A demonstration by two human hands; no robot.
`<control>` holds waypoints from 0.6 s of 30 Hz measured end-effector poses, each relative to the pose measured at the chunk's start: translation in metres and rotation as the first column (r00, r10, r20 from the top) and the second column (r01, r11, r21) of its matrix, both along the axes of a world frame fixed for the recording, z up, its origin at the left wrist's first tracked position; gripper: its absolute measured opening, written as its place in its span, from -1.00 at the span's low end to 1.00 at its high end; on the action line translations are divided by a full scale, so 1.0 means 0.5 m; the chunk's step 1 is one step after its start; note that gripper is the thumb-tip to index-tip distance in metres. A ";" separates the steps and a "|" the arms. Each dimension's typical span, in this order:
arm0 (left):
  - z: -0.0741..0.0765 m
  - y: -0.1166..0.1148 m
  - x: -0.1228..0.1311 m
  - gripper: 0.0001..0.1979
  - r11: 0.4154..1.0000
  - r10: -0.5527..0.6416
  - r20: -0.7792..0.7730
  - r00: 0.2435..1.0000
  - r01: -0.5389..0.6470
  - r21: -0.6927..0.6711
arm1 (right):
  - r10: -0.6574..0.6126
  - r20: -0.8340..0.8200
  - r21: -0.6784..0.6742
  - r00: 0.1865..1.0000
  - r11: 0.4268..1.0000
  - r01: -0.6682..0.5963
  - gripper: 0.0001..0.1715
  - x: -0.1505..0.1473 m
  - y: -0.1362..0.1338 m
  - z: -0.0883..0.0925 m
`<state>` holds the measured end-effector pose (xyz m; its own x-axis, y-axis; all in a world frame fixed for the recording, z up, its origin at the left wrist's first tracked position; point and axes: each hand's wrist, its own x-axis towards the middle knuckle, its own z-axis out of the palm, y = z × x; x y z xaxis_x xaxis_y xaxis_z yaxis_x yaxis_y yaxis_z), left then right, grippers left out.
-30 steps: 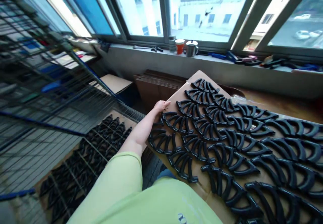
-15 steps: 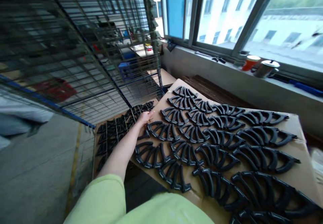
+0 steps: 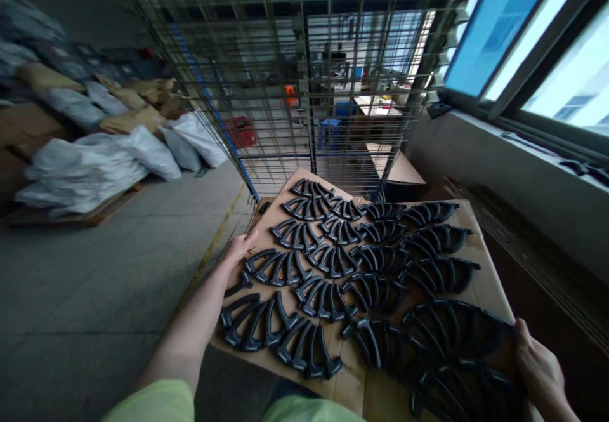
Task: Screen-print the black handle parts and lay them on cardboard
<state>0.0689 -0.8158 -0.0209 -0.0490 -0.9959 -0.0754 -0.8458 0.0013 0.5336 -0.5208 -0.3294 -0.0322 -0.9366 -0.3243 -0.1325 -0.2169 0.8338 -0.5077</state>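
I carry a flat cardboard sheet [image 3: 480, 282] covered with several black curved plastic parts [image 3: 333, 260] laid in overlapping rows. My left hand [image 3: 240, 244] grips the sheet's left edge, fingers curled under it and thumb on top. My right hand [image 3: 535, 358] grips the near right corner of the sheet, fingers wrapped over its edge. The sheet is held level in front of my chest, facing a tall wire rack [image 3: 304, 73].
The wire rack with blue posts stands straight ahead. A window wall and ledge [image 3: 523, 149] run along the right. White sacks [image 3: 109, 155] and brown bags lie piled on a pallet at the left. Grey concrete floor [image 3: 95, 282] spreads to the left.
My view and the sheet have swung left, away from the window toward the wire rack. My right hand has come into view on the sheet's corner; the left hand keeps its grip.
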 end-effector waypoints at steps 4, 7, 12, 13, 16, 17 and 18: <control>-0.063 -0.070 0.113 -0.37 0.991 0.121 0.058 0.991 -0.124 0.043 | 0.057 0.142 -0.040 0.988 0.998 -0.052 -0.29 0.018 -0.208 -0.035; -0.113 -0.136 0.173 -0.36 0.981 0.175 0.086 0.981 -0.182 0.071 | 0.082 0.165 -0.045 0.983 0.996 -0.075 -0.30 0.038 -0.351 -0.073; -0.185 -0.233 0.231 -0.36 0.971 0.210 0.123 0.970 -0.222 0.090 | 0.136 0.187 -0.015 0.973 0.991 -0.136 -0.30 0.059 -0.534 -0.147; -0.198 -0.249 0.238 -0.36 0.969 0.217 0.130 0.967 -0.230 0.092 | 0.145 0.193 -0.010 0.970 0.989 -0.146 -0.30 0.061 -0.563 -0.161; -0.234 -0.293 0.250 -0.35 0.962 0.238 0.142 0.961 -0.254 0.103 | 0.161 0.198 -0.001 0.967 0.986 -0.164 -0.28 0.061 -0.641 -0.200; -0.245 -0.305 0.252 -0.35 0.960 0.243 0.143 0.959 -0.259 0.107 | 0.170 0.201 0.003 0.965 0.985 -0.174 -0.27 0.060 -0.664 -0.212; -0.255 -0.315 0.253 -0.36 0.958 0.249 0.145 0.958 -0.266 0.110 | 0.179 0.206 0.009 0.962 0.983 -0.185 -0.25 0.058 -0.685 -0.225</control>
<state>0.1952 -0.9735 -0.1486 0.2260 -0.9553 -0.1906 -0.8698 -0.2860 0.4020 -0.4917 -0.6719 -0.1447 -0.8144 -0.4805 -0.3255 -0.2610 0.8041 -0.5341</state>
